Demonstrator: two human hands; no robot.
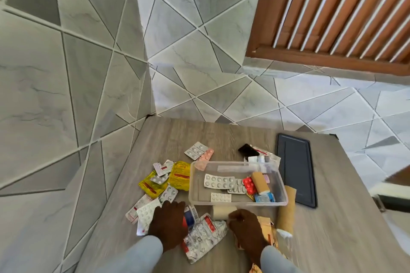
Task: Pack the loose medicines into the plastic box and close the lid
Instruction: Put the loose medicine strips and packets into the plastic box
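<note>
The clear plastic box (238, 184) sits open near the middle of the wood-grain worktop (332, 239), already holding a few blister strips, a red pill strip (249, 184) and a tan bandage roll (259, 182). Its dark blue lid (296, 169) lies flat just to the right of it, off the box.

Left hand (168, 224) is palm down on the loose pile in front of the box, fingers (175, 207) fairly straight and spread, resting on white blister strips (145, 211). It doesn't look like it's gripping anything. Right hand (245, 226) is curled, fingers bent in toward a beige tape roll (223, 211) right at the box's near wall, but honestly I can't tell if it actually has hold of it.

More loose stuff: yellow sachets (177, 176) left of the box, silver and pink strips (199, 152) behind its left corner, a big foil strip with red print (204, 234) between the hands, and a long tan roll (286, 210) leaning against the box's right end.

The worktop's back and left edges butt up against tiled walls; open surface is mostly at the right and front. The packet under the right wrist is mostly hidden, and the small packets behind the box are too blurry to read.
</note>
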